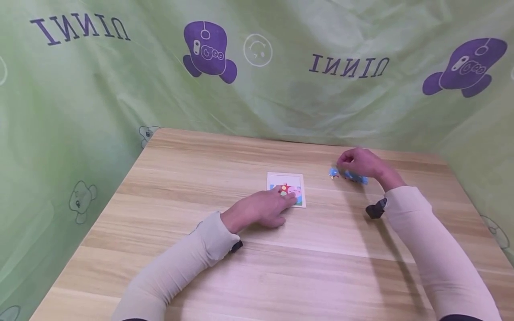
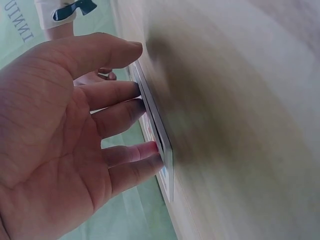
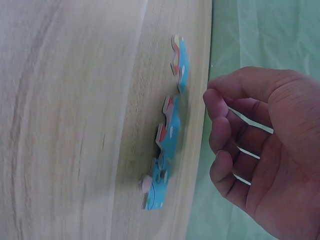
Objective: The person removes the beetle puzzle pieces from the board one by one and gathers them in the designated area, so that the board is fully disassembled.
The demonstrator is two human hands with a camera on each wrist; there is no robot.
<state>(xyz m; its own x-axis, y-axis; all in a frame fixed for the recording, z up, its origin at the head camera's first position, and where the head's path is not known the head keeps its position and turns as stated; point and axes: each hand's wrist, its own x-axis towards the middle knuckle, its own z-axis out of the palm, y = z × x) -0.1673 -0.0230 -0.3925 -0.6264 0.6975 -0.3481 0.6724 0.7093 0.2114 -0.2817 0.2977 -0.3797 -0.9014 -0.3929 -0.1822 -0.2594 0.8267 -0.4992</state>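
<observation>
Near: your left hand point(image 1: 267, 207) is spread, fingers straight and touching the shallow tray point(image 1: 284, 179), which lies flat mid-worktop point(image 1: 201, 178). Risk: an off-centre push could slide the tray or ride the fitted picture section point(image 1: 296, 189) out of line; nothing visible pins the tray apart from your fingers.

Farther: your right hand point(image 1: 361, 162) is narrow, thumb against forefinger, nothing seen between them, just above the loose pieces point(image 3: 171, 130), which lie right of the tray near the back edge. Risk: they are thin and close-set, so your fingertips might catch two at once, or nudge one toward that edge. Your own hand may also hide them from above.

Count, near to far: hands, two; tray, one; fitted pieces, uncountable under your fingers; loose pieces, at least three, exact number unclear where they crowd together; curtain point(image 1: 281, 111) behind, with two large purple figures point(image 1: 209, 49).
</observation>
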